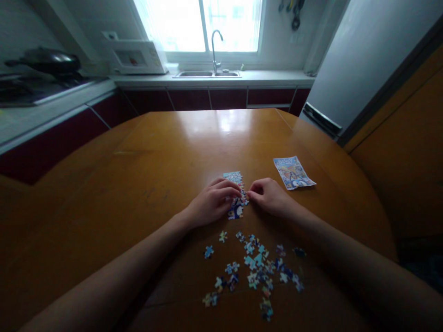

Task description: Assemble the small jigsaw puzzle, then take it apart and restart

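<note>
Fingers of the left hand (212,200), in the head view, lie bent and loosely spread over the middle of a joined puzzle section (236,213), covering part of it without gripping round it; the palm side is down, probably so that the pieces stay flat and do not slide. The section sits on the tabletop (155,175) between the two hands, its far and near ends showing beyond the fingers, within easy reach of both. At its right edge, the right hand (270,197) has thumb and forefinger drawn close together with the other fingers curled in, a posture that suits small, thin pieces; whether a piece is pinched there is too small to make out. That knobbed edge faces the right hand, which likely explains why the left does the steadying.

Loose puzzle pieces (258,260) lie scattered nearer the person, between the forearms, some touching or overlapping, perhaps left there to be close at hand without crowding the section. A printed picture sheet (293,173) lies beyond the right hand, apart from the pieces, probably for looking at without being covered by an arm. Past the tabletop are a sink (195,74) and a faucet (214,50).
</note>
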